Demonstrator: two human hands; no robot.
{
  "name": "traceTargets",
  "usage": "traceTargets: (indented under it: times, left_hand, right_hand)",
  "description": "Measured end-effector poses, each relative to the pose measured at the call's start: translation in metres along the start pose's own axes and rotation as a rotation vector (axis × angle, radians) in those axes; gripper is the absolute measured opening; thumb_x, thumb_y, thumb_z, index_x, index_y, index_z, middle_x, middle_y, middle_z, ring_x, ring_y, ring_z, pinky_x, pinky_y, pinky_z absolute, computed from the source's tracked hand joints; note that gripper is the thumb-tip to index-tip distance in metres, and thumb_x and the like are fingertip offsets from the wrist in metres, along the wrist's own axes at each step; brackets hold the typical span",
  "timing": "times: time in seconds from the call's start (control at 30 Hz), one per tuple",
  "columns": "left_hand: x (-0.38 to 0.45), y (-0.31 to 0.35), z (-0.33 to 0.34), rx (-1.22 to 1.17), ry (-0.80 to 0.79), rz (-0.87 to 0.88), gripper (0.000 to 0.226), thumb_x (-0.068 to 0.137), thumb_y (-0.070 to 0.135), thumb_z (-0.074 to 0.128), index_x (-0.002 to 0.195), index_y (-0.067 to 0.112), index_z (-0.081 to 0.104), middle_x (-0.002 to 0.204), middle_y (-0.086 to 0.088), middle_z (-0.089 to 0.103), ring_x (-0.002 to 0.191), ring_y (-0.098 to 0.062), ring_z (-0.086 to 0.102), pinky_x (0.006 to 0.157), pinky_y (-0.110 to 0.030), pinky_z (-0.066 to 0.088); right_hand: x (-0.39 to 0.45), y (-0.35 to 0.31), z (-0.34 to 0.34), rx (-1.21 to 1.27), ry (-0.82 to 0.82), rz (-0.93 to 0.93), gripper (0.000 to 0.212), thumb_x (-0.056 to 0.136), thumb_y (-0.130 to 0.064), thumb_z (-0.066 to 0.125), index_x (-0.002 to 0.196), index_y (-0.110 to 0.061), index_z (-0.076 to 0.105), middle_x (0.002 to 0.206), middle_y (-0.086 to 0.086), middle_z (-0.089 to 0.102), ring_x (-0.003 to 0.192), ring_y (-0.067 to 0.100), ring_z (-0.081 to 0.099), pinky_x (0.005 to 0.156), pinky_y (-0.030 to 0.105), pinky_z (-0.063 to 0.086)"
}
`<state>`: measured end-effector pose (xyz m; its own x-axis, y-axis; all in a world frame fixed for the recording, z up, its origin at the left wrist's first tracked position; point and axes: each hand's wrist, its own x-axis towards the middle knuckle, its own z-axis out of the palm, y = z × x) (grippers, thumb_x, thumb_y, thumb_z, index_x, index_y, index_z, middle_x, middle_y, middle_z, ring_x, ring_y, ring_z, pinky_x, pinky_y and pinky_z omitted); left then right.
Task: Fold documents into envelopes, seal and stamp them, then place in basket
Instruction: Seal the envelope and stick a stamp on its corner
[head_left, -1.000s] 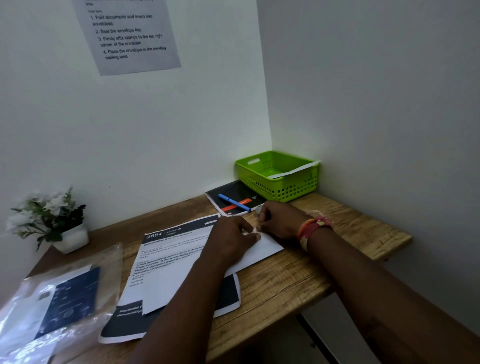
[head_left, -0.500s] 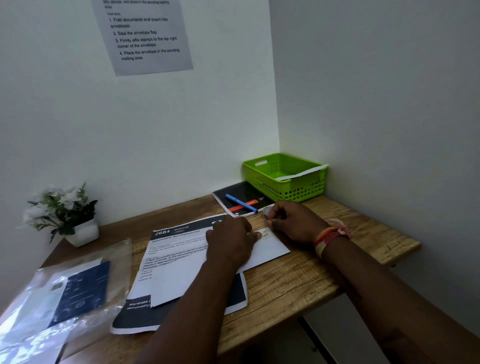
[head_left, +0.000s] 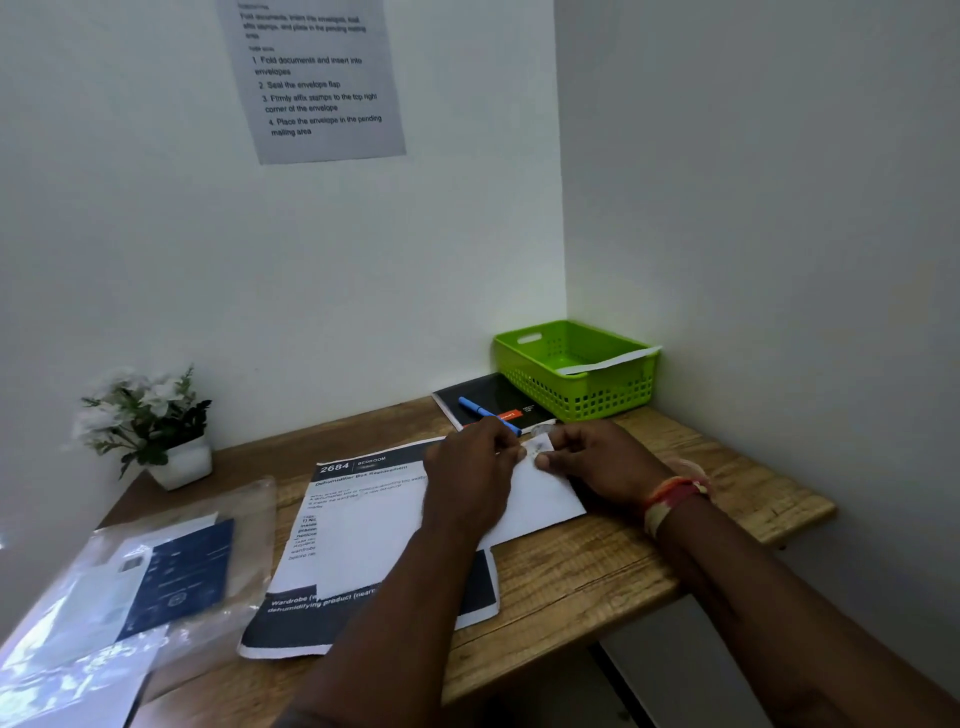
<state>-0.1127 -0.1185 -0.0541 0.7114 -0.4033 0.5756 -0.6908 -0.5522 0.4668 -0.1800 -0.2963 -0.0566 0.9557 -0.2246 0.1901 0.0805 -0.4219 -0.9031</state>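
Observation:
A white envelope (head_left: 374, 540) lies face up on a printed document (head_left: 358, 467) in the middle of the wooden desk (head_left: 597, 566). A small stamp (head_left: 537, 447) sits at the envelope's far right corner. My left hand (head_left: 467, 478) rests on the envelope and holds it down, its fingertips touching the stamp's left side. My right hand (head_left: 597, 462) pinches the stamp's right edge with thumb and forefinger. The green basket (head_left: 519, 353) stands in the far right corner with one white envelope (head_left: 608, 361) leaning across its rim.
A black notebook (head_left: 488, 397) with a blue pen (head_left: 483, 410) lies just left of the basket. A potted white-flowered plant (head_left: 150, 426) stands far left. A clear plastic bag (head_left: 156, 571) with papers lies near left. An instruction sheet (head_left: 317, 78) hangs on the wall.
My right hand has shifted left onto the envelope's corner, and both sets of fingertips have closed in around the stamp. The envelope and document have stayed in place.

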Motion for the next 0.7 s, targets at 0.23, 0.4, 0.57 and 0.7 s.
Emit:
traceTargets:
  times: [0.23, 0.4, 0.57, 0.7]
  left_hand:
    - [-0.002, 0.017, -0.007, 0.106, 0.195, 0.137, 0.012, 0.090, 0.030, 0.064, 0.100, 0.033, 0.069, 0.100, 0.012, 0.069, 0.097, -0.018, 0.062, 0.088, -0.043, 0.041]
    - [-0.005, 0.032, -0.021, 0.053, 0.296, 0.123, 0.013, 0.092, 0.030, 0.058, 0.101, 0.032, 0.067, 0.102, 0.010, 0.065, 0.099, -0.018, 0.057, 0.089, -0.041, 0.038]
    - [-0.004, 0.057, -0.021, -0.032, 0.283, 0.153, 0.017, 0.092, 0.024, 0.058, 0.106, 0.028, 0.067, 0.105, 0.005, 0.065, 0.099, -0.022, 0.058, 0.089, -0.044, 0.045]
    - [0.002, 0.090, -0.006, -0.183, 0.204, 0.128, 0.020, 0.090, 0.018, 0.062, 0.108, 0.022, 0.070, 0.108, 0.001, 0.066, 0.105, -0.021, 0.058, 0.092, -0.043, 0.048]
  right_hand:
    - [-0.027, -0.016, -0.003, 0.297, 0.157, 0.065, 0.016, 0.087, -0.008, 0.073, 0.101, -0.001, 0.072, 0.091, 0.015, 0.074, 0.075, 0.023, 0.070, 0.057, 0.034, 0.056]
    - [-0.044, -0.032, -0.026, 0.394, 0.280, 0.094, 0.003, 0.090, -0.007, 0.069, 0.091, -0.006, 0.072, 0.071, 0.009, 0.070, 0.049, 0.013, 0.059, 0.044, 0.022, 0.046]
    - [-0.051, -0.051, -0.069, 0.540, 0.463, 0.146, 0.005, 0.089, -0.003, 0.069, 0.094, -0.003, 0.071, 0.074, 0.014, 0.069, 0.050, 0.015, 0.061, 0.046, 0.021, 0.053]
    - [-0.052, -0.058, -0.101, 0.635, 0.626, 0.140, 0.005, 0.088, 0.001, 0.068, 0.089, 0.006, 0.067, 0.079, 0.019, 0.064, 0.061, 0.022, 0.061, 0.047, 0.022, 0.056]
